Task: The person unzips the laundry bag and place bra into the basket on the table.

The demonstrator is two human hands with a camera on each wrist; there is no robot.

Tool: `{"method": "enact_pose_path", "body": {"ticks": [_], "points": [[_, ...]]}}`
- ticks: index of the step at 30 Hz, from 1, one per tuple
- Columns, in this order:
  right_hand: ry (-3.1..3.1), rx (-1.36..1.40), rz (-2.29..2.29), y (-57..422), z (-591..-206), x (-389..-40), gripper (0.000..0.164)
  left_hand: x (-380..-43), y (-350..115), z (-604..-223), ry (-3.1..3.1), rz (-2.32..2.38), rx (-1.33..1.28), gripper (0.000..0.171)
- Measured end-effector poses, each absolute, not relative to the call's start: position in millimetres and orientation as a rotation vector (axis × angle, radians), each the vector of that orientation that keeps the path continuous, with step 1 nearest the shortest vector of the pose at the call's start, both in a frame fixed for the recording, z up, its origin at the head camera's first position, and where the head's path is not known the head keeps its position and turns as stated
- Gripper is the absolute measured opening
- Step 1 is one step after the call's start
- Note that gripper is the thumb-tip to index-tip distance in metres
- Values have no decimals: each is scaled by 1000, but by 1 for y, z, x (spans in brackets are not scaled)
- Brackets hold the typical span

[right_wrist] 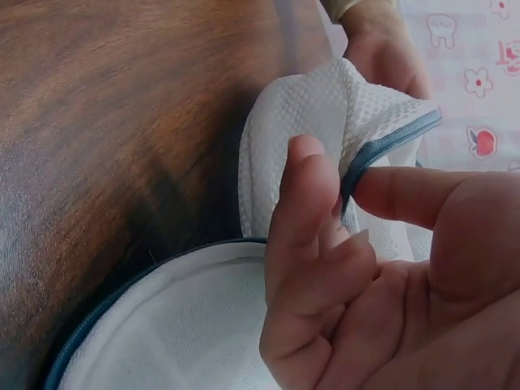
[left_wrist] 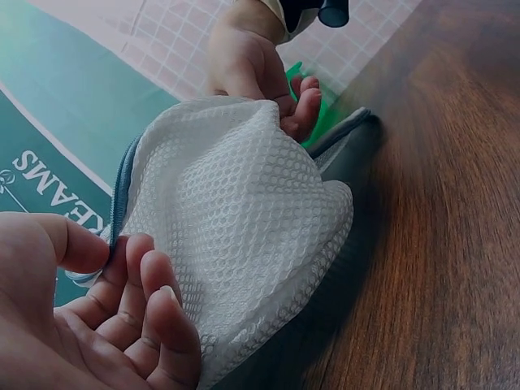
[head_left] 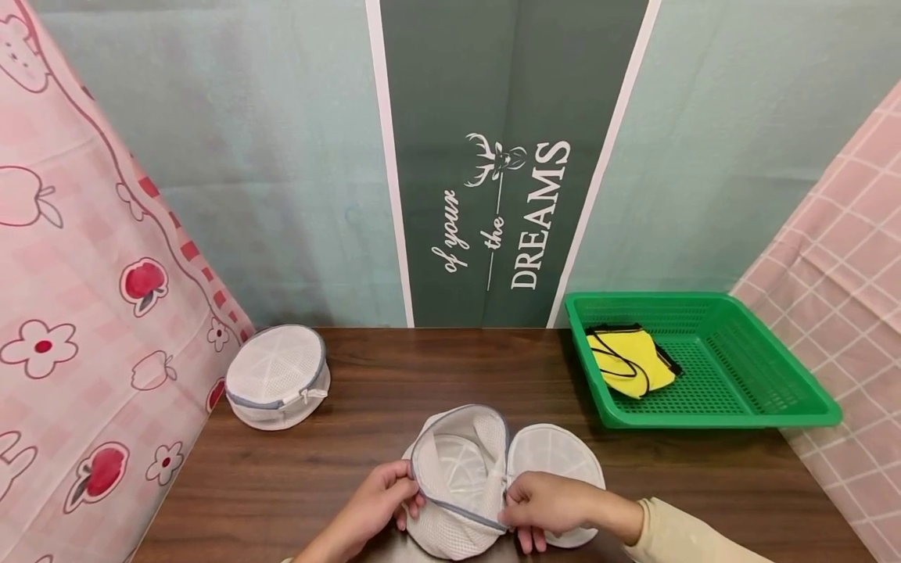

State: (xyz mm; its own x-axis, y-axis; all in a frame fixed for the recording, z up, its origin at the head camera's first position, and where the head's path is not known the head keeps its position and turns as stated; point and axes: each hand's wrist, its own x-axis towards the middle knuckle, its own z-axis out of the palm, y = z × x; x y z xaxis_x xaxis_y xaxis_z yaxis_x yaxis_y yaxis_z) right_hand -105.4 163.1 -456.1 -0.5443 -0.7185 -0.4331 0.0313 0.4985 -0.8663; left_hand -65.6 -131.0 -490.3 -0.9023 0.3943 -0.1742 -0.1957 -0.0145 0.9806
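Observation:
A white mesh laundry bag (head_left: 457, 469) with a grey-blue zipper edge stands unzipped in front of me, its round lid (head_left: 556, 453) folded out to the right. My left hand (head_left: 383, 496) pinches the zipper rim on the left side, thumb against fingers, as the left wrist view shows at the bag's honeycomb mesh (left_wrist: 236, 195). On the opposite side, near the lid's hinge, my right hand (head_left: 549, 504) pinches the rim between thumb and fingers and covers part of the lid. The bag's inside shows its white ribbed bottom.
Another round white mesh bag (head_left: 278, 375), zipped up, sits at the left back of the wooden table (head_left: 380, 367). A green basket (head_left: 718, 422) stands at the right back, with a yellow cloth item (head_left: 633, 360) with black cord inside. Patterned cloths hang at both sides.

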Motion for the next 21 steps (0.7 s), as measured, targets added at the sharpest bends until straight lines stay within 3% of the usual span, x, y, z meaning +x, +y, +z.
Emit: {"method": "enact_pose_path", "body": {"ticks": [21], "points": [[1907, -596, -1190, 157, -459, -112, 30, -74, -131, -492, 1983, 1942, 65, 21]]}}
